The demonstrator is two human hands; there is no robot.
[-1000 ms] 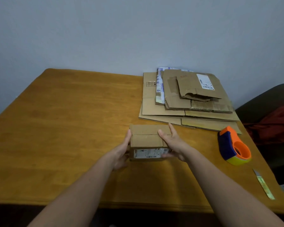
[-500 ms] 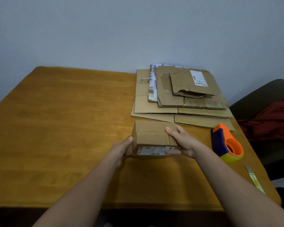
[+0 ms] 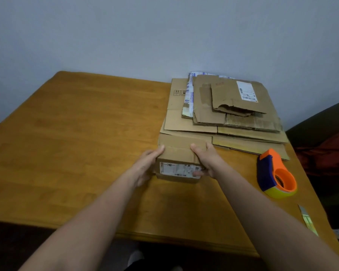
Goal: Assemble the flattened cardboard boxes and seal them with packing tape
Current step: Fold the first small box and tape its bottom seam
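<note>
The small box (image 3: 179,153) sits on the surface (image 3: 76,143) between my left fingers (image 3: 160,150) and right fingers (image 3: 194,149), flattened stack (image 3: 233,118) just behind, tape dispenser (image 3: 275,175) to its right.

Sm box (image 3: 181,155), flat stack (image 3: 186,122) behind, tape (image 3: 276,174) R

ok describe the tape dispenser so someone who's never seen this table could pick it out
Start at the wooden table and go to its right side, just nearer the person than the stack of flattened cardboard. The tape dispenser stands there. What sets it apart from the brown cardboard: blue body, orange ring, yellow base.
</note>
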